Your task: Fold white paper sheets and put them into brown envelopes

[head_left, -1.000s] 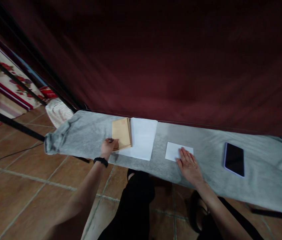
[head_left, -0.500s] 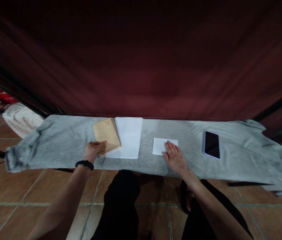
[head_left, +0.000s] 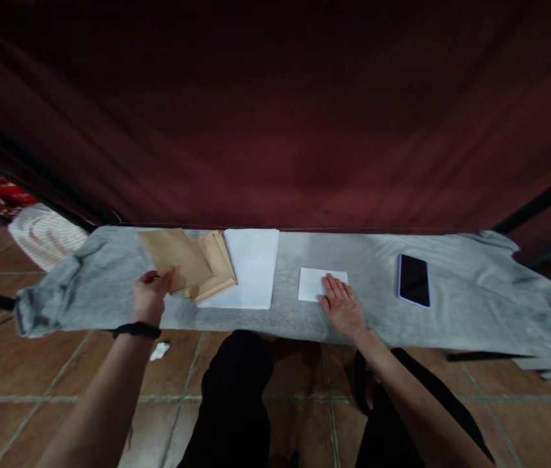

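A brown paper envelope [head_left: 177, 255] is pinched in my left hand [head_left: 152, 292], between thumb and fingers at its lower left edge. Its right part overlaps a small stack of brown envelopes [head_left: 223, 260], which lies partly over a pile of white paper sheets [head_left: 254, 266]. My right hand [head_left: 342, 305] rests flat, fingers stretched out, on the right half of a small white piece of paper [head_left: 310, 284]. That paper lies on the grey cloth [head_left: 287, 260], and the fingers hide some of it.
A phone [head_left: 414, 281] with a dark screen and purple edge lies at the right on the cloth. Behind the cloth-covered surface hangs a dark red curtain [head_left: 275, 143]. A white scrap [head_left: 160, 350] is on the tiled floor [head_left: 80, 370]; a striped cloth [head_left: 45, 234] is at the far left.
My left hand has drawn one envelope off the top of the stack and moved left with it. My right hand and the small white paper have stayed in place.
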`<state>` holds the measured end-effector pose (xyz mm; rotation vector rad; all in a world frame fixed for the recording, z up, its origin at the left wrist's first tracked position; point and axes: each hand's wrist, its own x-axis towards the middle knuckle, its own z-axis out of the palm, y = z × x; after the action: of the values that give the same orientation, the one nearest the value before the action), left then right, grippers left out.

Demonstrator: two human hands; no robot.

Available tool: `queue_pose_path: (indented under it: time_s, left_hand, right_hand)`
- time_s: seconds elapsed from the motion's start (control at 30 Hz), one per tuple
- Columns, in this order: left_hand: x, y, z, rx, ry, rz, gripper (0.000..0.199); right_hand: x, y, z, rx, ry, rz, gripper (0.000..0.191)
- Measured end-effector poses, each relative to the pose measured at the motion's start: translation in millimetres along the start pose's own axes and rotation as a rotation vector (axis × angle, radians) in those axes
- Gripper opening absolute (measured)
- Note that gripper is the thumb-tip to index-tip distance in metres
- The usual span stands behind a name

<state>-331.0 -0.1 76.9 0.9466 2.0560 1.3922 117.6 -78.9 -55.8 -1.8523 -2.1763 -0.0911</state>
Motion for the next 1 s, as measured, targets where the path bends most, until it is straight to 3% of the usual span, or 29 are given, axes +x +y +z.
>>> queue_pose_path:
  time_s: [0.1, 0.23, 0.33, 0.43, 0.57, 0.7, 0.8, 0.93, 1.0]
  left_hand:
    - [-13, 27, 29.1, -0.172, -0.096, -0.058, 0.033]
    - [-48, 50, 103.6, -0.514, -0.325, -0.255, 0.042]
    - [-74, 47, 159.7, -0.508, -0.384, -0.337, 0.045]
    - [-91, 32, 194.6, -0.478, -0.399, -0.412, 0.044]
    - [-101, 17, 203.2, -0.456, -0.402, -0.462, 0.035]
    - [-114, 13, 186.0, -0.432, -0.484, -0.479, 0.020]
    - [-139, 10, 176.1, -0.386, -0.574, -0.475, 0.020]
    - [-183, 9, 190.5, -0.367, -0.627, -0.341, 0.013]
    - [-194, 11, 205.7, -0.338, -0.580, -0.123, 0.011]
  right_hand:
    - [0, 0, 0, 0.003, 0.002, 0.000, 0.061]
    - [0, 1, 1, 0.013, 0.001, -0.004, 0.060]
    - [0, 1, 0, 0.016, 0.003, -0.005, 0.060]
    - [-1, 2, 0, 0.016, 0.014, -0.007, 0.059]
    - [-1, 2, -2, 0.024, 0.033, -0.026, 0.059]
    - [0, 1, -5, 0.029, 0.019, -0.014, 0.059]
    - [0, -1, -8, 0.032, -0.003, 0.001, 0.059]
    - [1, -2, -10, 0.040, -0.008, 0.008, 0.059]
    - [1, -2, -10, 0.042, 0.002, 0.011, 0.059]
